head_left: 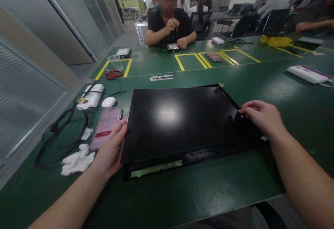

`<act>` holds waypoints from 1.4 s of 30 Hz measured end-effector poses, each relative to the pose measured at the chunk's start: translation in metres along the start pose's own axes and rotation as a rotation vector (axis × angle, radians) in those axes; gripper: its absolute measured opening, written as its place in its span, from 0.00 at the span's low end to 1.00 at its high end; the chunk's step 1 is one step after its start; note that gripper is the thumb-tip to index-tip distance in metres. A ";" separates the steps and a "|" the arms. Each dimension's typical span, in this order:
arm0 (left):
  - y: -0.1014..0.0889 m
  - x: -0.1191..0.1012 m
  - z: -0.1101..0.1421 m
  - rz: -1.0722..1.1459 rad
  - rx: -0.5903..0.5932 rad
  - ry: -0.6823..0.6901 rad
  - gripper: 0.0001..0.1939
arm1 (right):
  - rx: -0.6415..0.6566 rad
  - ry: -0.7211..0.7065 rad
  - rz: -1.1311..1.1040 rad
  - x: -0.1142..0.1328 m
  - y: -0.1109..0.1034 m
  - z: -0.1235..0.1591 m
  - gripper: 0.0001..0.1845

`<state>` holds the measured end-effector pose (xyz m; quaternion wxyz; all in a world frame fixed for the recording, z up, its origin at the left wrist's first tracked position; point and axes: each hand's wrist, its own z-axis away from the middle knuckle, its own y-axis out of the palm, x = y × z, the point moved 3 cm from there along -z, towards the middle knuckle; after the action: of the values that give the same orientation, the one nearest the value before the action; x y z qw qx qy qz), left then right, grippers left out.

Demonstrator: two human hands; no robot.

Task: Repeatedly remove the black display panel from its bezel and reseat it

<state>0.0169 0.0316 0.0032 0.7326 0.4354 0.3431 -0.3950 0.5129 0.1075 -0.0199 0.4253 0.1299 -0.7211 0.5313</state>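
A black screen panel [167, 117] is raised at a slant over a dark frame [198, 154], which lies on the green table. Along the frame's near edge runs a green circuit strip [156, 169]. My left hand [112, 149] grips the panel's left edge, its fingertips on the border and the rest under it. At the right side my right hand [261, 114] is closed in a pinch at the edge; whether it holds the panel, the frame or a small tab there I cannot tell. A pale tape tab [221, 84] sticks up at the far right corner.
Left of the panel lie a phone [106, 126], a white mouse [109, 101], a crumpled tissue [78, 160], a white power bank [91, 96] and black cables [86, 117]. Red-handled scissors [113, 74] lie farther back. Across the table a person [169, 27] works on a small device.
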 end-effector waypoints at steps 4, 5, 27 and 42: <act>-0.003 0.001 -0.002 -0.003 0.035 0.005 0.31 | 0.002 0.058 -0.011 0.003 -0.001 0.002 0.10; -0.004 0.001 -0.002 -0.004 0.030 0.010 0.30 | 0.003 0.057 -0.015 0.005 -0.001 0.003 0.10; 0.006 0.000 0.003 -0.056 -0.093 -0.003 0.18 | -0.014 0.019 0.065 0.017 -0.004 0.007 0.10; 0.007 -0.001 0.004 -0.102 -0.082 0.004 0.25 | 0.001 0.050 0.079 0.017 -0.003 0.009 0.11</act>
<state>0.0232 0.0304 0.0085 0.7281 0.3876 0.3823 -0.4164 0.5004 0.1033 -0.0054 0.4219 0.0880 -0.7146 0.5511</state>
